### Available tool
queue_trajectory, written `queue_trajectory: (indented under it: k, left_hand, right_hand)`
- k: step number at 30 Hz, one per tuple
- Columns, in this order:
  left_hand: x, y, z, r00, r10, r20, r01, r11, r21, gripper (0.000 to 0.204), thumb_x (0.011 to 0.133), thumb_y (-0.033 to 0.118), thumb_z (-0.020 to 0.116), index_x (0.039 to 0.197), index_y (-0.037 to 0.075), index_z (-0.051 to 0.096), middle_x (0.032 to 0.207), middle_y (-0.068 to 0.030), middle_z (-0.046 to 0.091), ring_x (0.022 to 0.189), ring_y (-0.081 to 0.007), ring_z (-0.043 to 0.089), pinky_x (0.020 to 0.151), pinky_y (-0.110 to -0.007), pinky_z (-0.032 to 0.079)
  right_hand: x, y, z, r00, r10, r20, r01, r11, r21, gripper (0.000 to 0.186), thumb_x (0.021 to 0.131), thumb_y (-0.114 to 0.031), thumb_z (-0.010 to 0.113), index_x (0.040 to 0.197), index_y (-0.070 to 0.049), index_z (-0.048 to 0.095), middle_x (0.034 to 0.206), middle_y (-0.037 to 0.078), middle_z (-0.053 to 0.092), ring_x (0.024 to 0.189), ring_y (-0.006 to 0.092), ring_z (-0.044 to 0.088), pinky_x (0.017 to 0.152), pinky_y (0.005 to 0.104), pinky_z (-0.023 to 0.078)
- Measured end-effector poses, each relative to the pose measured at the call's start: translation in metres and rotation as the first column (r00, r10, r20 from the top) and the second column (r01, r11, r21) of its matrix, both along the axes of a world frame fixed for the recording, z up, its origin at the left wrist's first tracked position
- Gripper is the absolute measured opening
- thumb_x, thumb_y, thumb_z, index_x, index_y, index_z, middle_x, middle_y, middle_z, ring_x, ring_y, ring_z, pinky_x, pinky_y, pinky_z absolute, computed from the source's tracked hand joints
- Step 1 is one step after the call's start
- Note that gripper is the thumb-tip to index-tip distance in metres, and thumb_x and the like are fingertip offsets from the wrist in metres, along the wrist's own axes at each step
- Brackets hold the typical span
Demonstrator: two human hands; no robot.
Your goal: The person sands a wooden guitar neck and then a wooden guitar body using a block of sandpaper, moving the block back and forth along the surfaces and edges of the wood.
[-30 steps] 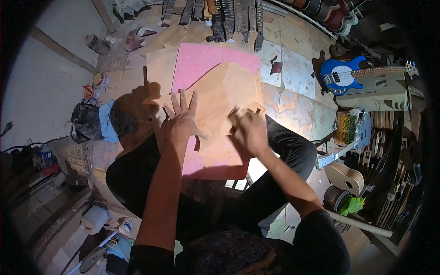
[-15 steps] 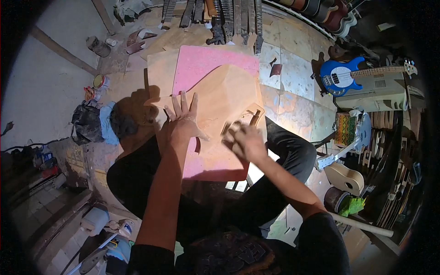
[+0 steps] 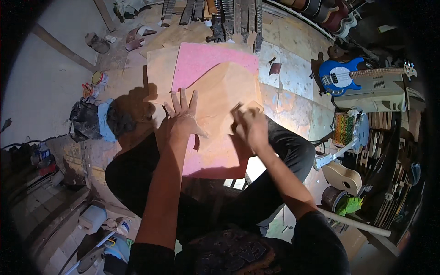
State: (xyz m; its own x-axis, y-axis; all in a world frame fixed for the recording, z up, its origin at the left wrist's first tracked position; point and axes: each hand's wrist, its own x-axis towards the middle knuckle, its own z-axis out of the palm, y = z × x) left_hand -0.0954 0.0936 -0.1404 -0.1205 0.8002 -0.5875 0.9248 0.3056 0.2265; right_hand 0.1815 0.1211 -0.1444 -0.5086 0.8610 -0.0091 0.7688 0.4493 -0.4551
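A bare, pale wooden guitar body lies on a pink board over my lap. My left hand is spread flat on its left part, fingers apart and pointing away from me. My right hand is closed and pressed to the body's right side, blurred by motion. Under its fingers a dark brown edge shows, which looks like folded sandpaper; most of it is hidden by the hand. The body's right edge is partly covered by that hand.
Several dark guitar necks lie beyond the board. A blue bass guitar rests at the right, above an unpainted acoustic guitar body. Brown scraps are on the tiled floor. Black bags and tins stand at the left.
My right hand has moved a little away from me and to the right across the wood. My left hand stays in place on the body.
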Motion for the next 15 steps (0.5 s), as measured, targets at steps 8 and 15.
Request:
queue_trajectory:
  k: [8,15]
  left_hand:
    - [-0.004,-0.002,-0.001,1.000,0.008,-0.027,-0.007,1.000,0.019,0.179,0.035,0.055,0.105,0.174,0.023,-0.003,0.178,-0.0271,-0.010,0.162,-0.0521,-0.014,0.123,-0.079,-0.001]
    - [-0.004,-0.002,-0.002,0.999,0.010,-0.036,-0.009,1.000,0.010,0.180,0.034,0.056,0.105,0.175,0.023,-0.002,0.178,-0.0271,-0.009,0.162,-0.0525,-0.014,0.122,-0.080,-0.001]
  right_hand:
    - [-0.004,0.020,0.013,0.992,0.110,0.063,-0.109,0.994,-0.013,0.054,0.081,-0.027,0.082,0.132,-0.015,0.067,0.133,0.019,0.062,0.118,0.0427,0.060,0.097,0.0574,0.050]
    - [-0.010,0.011,0.017,0.998,0.067,-0.001,-0.067,0.997,0.046,0.054,0.085,-0.027,0.083,0.133,-0.011,0.065,0.138,0.022,0.062,0.124,0.0437,0.060,0.102,0.0555,0.050]
